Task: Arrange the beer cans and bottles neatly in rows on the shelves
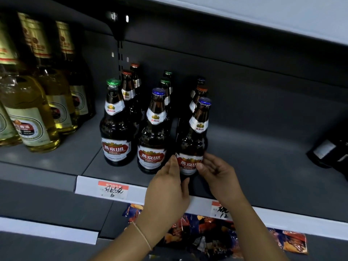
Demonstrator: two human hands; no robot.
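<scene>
Brown beer bottles with red-and-white labels stand in three rows on the grey shelf (pixel 263 166). The front bottle of the right row (pixel 195 132) has a blue cap and leans a little to the right. My left hand (pixel 167 189) touches its lower left side with nearly straight fingers. My right hand (pixel 218 174) curls its fingers and thumb round the lower right side, over the label. A blue-capped bottle (pixel 153 132) fronts the middle row and a green-capped bottle (pixel 115 125) fronts the left row. More bottles stand behind each.
Clear bottles of yellow beer (pixel 32 113) crowd the shelf's left end. A dark bottle (pixel 331 151) lies on its side at the far right. White price strips with tags (pixel 113 189) line the shelf edge. Colourful snack packets (pixel 207 234) lie on the shelf below.
</scene>
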